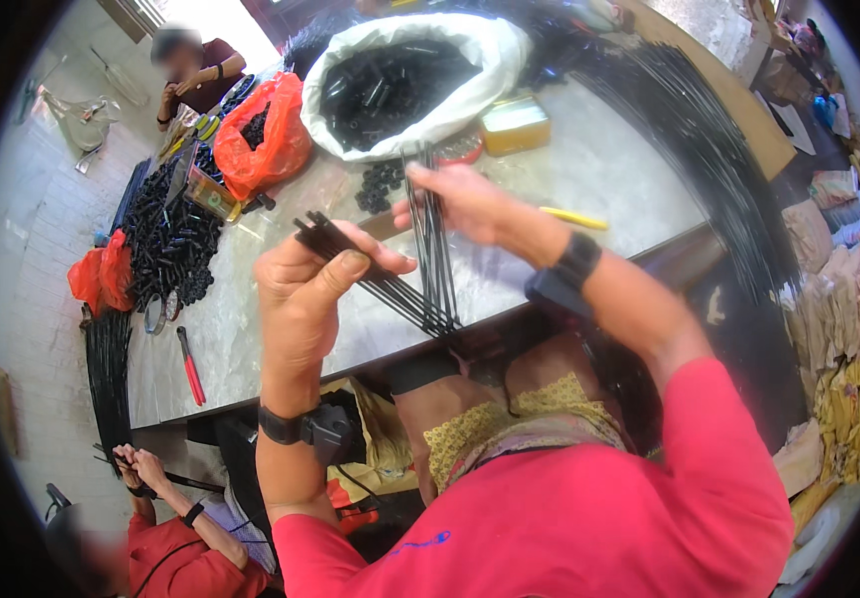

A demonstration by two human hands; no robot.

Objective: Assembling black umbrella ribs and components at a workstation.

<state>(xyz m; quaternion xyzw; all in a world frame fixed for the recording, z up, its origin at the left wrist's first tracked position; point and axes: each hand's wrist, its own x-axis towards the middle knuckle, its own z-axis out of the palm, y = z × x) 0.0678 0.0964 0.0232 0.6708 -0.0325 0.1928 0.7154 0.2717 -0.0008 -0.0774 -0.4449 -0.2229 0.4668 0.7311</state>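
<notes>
My left hand (295, 284) is closed around a bundle of thin black rods (390, 296), thumb on top, with the rod ends poking out past the fingers. In my right hand (470, 204), thumb and fingers grip a second bunch of black rods (436, 264), held more upright; that hand is slightly blurred. Both bunches slant down and meet near the table's front edge, above my lap. Just beyond my right hand, several small black pieces (378, 186) lie before a white sack (495, 60) of short black tubes.
An orange-red bag (286, 149) of small black parts stands beside a heap of black tubes (166, 219). Red-handled pliers (192, 369), a yellow tool (574, 217) and a yellow block (515, 125) lie on the table (251, 349). Long black rods (709, 149) line the right. Two other people (216, 70) work nearby.
</notes>
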